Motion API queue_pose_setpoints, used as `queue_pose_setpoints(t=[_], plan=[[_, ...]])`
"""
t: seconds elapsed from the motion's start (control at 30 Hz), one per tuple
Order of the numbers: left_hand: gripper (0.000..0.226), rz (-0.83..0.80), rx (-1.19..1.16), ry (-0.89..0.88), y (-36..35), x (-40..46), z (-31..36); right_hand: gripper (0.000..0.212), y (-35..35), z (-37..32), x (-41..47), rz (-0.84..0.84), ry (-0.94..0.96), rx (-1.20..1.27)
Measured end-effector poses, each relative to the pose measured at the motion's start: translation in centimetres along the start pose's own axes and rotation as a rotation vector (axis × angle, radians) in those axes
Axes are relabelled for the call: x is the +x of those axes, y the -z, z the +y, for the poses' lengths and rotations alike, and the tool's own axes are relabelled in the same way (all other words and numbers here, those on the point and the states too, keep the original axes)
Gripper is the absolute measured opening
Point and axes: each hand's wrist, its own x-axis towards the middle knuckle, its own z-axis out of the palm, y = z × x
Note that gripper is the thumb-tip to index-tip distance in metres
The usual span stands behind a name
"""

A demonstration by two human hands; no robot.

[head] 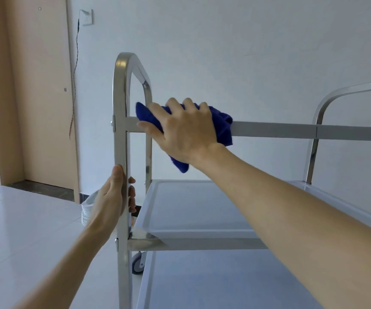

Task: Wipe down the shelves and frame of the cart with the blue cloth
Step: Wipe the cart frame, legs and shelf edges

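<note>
A stainless steel cart fills the right half of the view, with an arched left frame, a horizontal top rail, a middle shelf and a lower shelf. My right hand grips the blue cloth and holds it wrapped over the top rail near its left end. Part of the cloth hangs below the rail. My left hand grips the near left upright of the frame, just above the middle shelf.
A stack of white plates sits on the tiled floor behind my left hand. A caster wheel shows under the cart. A wooden door and a wall socket with a dangling cable are at left. The white wall stands close behind.
</note>
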Motion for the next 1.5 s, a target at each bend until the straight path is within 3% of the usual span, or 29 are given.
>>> queue_pose_setpoints(t=[0.37, 0.5, 0.63, 0.7, 0.77, 0.83, 1.03, 1.13, 1.27, 1.5], plan=[[0.062, 0.066, 0.029, -0.046, 2.5, 1.2, -0.5, 0.049, 1.2, 16.4, -8.5, 0.191, -0.121, -0.144], [0.056, 0.119, 0.104, -0.068, 1.8, 1.3, -0.6, 0.056, 1.6, 20.2, -10.8, 0.196, -0.216, -0.151], [0.02, 0.455, 0.328, -0.322, 0.8, 1.3, 1.6, 0.059, 1.2, 19.6, -10.6, 0.202, -0.254, -0.156], [0.017, 0.539, 0.367, -0.538, -0.9, 0.8, 4.1, 0.06, 1.1, 19.2, -10.5, 0.195, -0.268, -0.157], [0.025, 0.461, 0.416, -0.753, -4.0, 0.5, 6.9, 0.061, 1.0, 18.8, -10.4, 0.196, -0.279, -0.155], [0.023, 0.302, 0.517, -0.856, -7.6, 0.6, 9.1, 0.06, 1.0, 18.2, -10.0, 0.188, -0.291, -0.152], [0.027, -0.028, 0.984, -0.887, -16.6, 2.4, 11.7, 0.06, 1.5, 15.2, -8.7, 0.171, -0.291, -0.177], [0.032, 0.028, 1.172, -0.945, -16.7, 2.8, 10.1, 0.055, 1.6, 14.3, -8.1, 0.178, -0.225, -0.17], [0.037, 0.116, 1.138, -1.006, -14.6, 3.8, 9.1, 0.05, 2.5, 16.9, -9.2, 0.206, -0.09, -0.163], [0.038, 0.122, 0.985, -1.005, -13.9, 4.8, 8.6, 0.046, 5.7, 27.2, -15.7, 0.251, -0.212, -0.303]])
